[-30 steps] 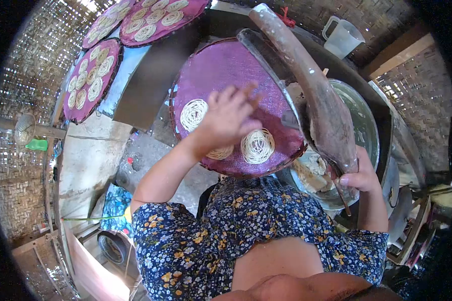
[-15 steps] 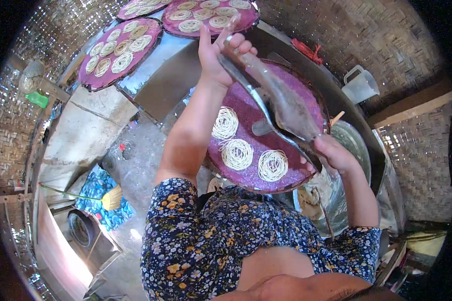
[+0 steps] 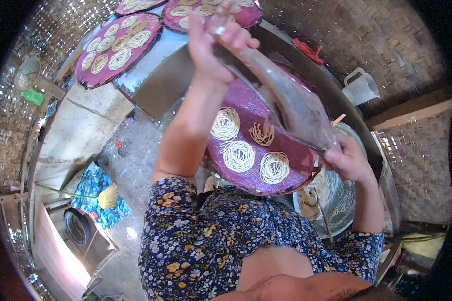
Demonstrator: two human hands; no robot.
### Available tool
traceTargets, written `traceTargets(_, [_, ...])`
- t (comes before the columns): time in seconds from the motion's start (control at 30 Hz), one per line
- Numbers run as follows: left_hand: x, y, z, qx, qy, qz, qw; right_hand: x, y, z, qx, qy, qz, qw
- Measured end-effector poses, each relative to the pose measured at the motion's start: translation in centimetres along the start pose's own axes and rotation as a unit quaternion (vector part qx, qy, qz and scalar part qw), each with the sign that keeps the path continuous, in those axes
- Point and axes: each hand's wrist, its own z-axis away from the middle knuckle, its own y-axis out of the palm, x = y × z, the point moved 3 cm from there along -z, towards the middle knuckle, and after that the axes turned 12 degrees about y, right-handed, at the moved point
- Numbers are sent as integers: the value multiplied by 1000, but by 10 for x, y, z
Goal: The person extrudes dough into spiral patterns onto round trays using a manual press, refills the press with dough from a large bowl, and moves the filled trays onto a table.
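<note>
Both my hands hold a long wooden noodle press [image 3: 291, 100] slanting over a round tray [image 3: 301, 173] covered in purple cloth. Its far upper-left end is in my left hand [image 3: 221, 47], fingers wrapped round it. At the lower-right end, my right hand [image 3: 347, 159] is closed on the press. Thin strands hang or lie under the press in a small, darker-looking coil [image 3: 262, 134]. Three pale strand coils sit around it: one at the left [image 3: 225, 123], one in front [image 3: 237, 156] and one at the right [image 3: 274, 168]. The press hides the tray's far part.
A metal basin [image 3: 344, 200] with dough [image 3: 309, 202] and a stick stands right of the tray. Finished coils lie on another purple tray [image 3: 93, 78] at upper left, with more trays behind. A plastic jug [image 3: 360, 86] stands at the right; a broom [image 3: 107, 195] is at lower left.
A small coil of strands has appeared on the tray beneath the press. The press has turned slightly, and its metal cylinder is no longer visible. My right hand has shifted a little to the right.
</note>
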Motion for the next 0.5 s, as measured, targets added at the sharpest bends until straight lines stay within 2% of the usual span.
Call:
traceTargets(0.07, [-15,9,-4,14,-15,-50,999,-2,9,-1,19,-17,-42,999])
traceTargets(0.1, [-16,15,0,21,-18,-25,999,-3,11,0,28,-21,-38,999])
traceTargets(0.13, [-12,28,7,-8,4,-73,997,-5,12,3,39,-25,-35,998])
traceTargets(0.17, [-10,29,10,-2,-19,-51,999,-5,11,9,53,3,-15,999])
traceTargets(0.27, [0,31,23,-11,-43,-39,998,-18,5,21,62,-9,-7,998])
traceTargets(0.43, [13,28,22,-8,-34,-15,999,-8,-8,31,-7,-42,50,998])
traceTargets(0.5, [10,36,15,35,-13,-17,999,1,-7,27,-40,-83,66,994])
